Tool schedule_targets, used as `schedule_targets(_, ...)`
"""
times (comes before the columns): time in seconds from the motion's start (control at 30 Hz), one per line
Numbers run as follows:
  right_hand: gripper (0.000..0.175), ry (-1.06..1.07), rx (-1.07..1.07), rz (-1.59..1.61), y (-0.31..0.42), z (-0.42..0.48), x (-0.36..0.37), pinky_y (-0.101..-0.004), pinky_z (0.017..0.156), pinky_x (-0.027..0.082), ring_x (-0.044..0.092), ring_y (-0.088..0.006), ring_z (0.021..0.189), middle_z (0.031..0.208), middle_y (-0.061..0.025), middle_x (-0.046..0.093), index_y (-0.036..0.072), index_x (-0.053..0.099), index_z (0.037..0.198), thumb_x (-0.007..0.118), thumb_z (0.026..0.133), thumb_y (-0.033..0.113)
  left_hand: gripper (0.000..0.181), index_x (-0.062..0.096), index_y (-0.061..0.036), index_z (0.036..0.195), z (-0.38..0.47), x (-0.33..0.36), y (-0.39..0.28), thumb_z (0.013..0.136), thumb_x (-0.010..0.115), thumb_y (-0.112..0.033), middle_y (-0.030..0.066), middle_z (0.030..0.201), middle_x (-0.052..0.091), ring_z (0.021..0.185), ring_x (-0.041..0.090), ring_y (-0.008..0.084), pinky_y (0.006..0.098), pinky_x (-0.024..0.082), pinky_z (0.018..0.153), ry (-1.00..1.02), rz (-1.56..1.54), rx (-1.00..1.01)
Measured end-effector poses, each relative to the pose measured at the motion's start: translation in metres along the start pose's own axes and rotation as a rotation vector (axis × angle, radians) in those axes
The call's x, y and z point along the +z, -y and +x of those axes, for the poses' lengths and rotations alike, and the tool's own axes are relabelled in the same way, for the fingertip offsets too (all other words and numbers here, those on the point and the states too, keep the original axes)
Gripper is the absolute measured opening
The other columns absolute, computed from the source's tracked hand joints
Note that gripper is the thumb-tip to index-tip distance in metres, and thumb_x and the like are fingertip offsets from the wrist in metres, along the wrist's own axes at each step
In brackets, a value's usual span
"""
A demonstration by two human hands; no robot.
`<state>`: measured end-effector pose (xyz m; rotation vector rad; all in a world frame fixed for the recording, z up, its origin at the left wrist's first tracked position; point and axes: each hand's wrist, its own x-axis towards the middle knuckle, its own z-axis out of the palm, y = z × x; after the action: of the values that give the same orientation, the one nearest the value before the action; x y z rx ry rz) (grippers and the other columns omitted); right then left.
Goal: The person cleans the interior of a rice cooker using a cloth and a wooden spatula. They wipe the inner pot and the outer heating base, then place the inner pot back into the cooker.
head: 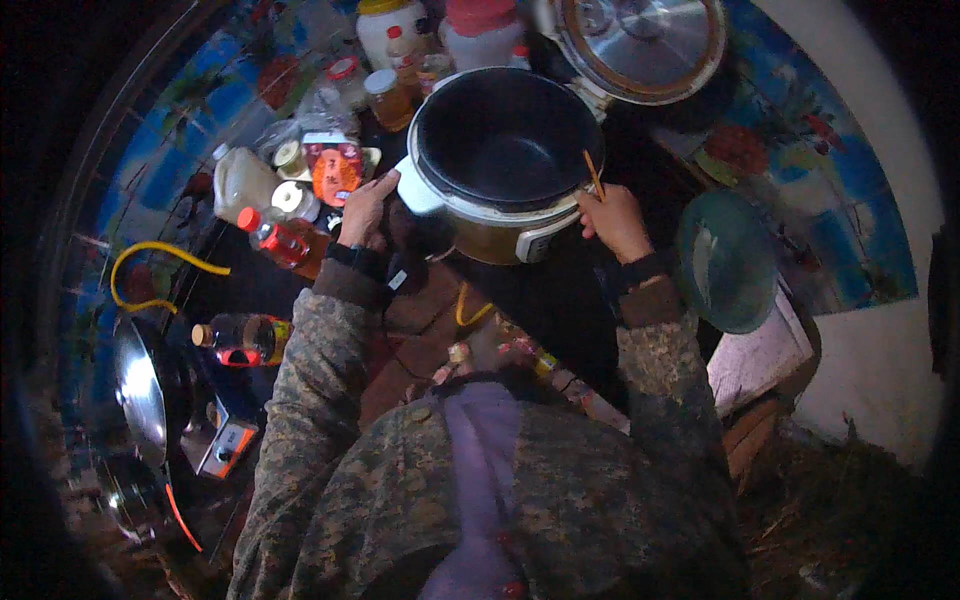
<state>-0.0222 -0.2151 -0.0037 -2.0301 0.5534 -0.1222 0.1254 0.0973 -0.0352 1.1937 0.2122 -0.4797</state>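
Before me stands an electric pressure cooker (491,240), its round lid (645,45) swung up at the back right. The black inner pot (517,169) sits inside, its bare bottom showing. My right hand (615,225) is at the cooker's right front rim, closed around a thin wooden stick (594,174), perhaps a chopstick, that points up over the pot. My left hand (367,210) is at the cooker's left, fingertips at a white side part (416,187), probably a handle. Whether it grips anything is hidden.
Left of the cooker are a seasoning packet (335,172), a plastic jug (241,184) and a red-capped bottle (277,244). Jars (388,101) stand behind. A wok (142,386) is at far left, a green plastic lid or basin (727,259) at right.
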Motion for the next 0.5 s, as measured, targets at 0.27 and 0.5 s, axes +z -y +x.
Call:
schedule_targets(0.27,0.033,0.041,-0.041,0.093,-0.004,-0.001,0.021,-0.0304,0.047,0.047,0.059,-0.016,0.049,0.062,-0.0069,0.06,-0.002,0.063,0.085,0.06,0.089,0.03,0.026,0.06,0.0009,0.11,-0.047,0.021,-0.004,0.086,0.058,-0.008,0.0133,0.095,0.067,0.087,0.066,0.023,0.0326,0.051,0.077,-0.222,0.709,0.846)
schedule_targets(0.5,0.029,-0.006,-0.068,0.127,0.004,-0.01,0.026,-0.0259,0.043,0.043,0.051,-0.0101,0.046,0.061,-0.003,0.055,-0.001,0.06,0.082,0.058,0.092,0.026,0.028,0.055,-0.0115,0.112,-0.099,0.06,0.03,0.084,0.051,-0.009,0.0131,0.102,0.063,0.081,0.064,0.0357,0.0443,0.051,0.065,-0.191,1.359,1.006)
